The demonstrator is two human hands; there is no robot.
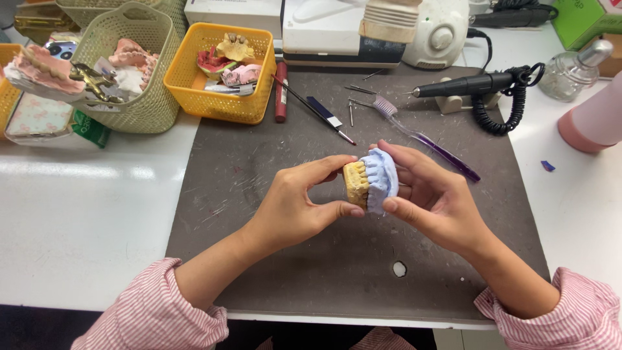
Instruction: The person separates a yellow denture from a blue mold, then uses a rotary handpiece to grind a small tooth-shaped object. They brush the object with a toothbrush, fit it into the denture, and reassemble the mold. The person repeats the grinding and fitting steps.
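Observation:
Above the dark grey work mat point(291, 259), both my hands hold a pair of dental casts pressed together. A yellow plaster cast point(355, 184) with teeth sits on the left side, gripped between thumb and forefinger of my left hand point(295, 204). A pale blue cast point(381, 175) meets it on the right, held by my right hand point(433, 194) with the thumb under it and fingers over it. The teeth of the two casts face each other.
A yellow basket point(214, 104) and a green basket point(146, 107) with dental models stand at the back left. On the mat lie a red pen point(281, 91), a brush point(314, 110), small burs point(356, 104), a purple toothbrush point(427, 139) and a black handpiece point(463, 85) with coiled cable. A pink bottle point(596, 120) stands right.

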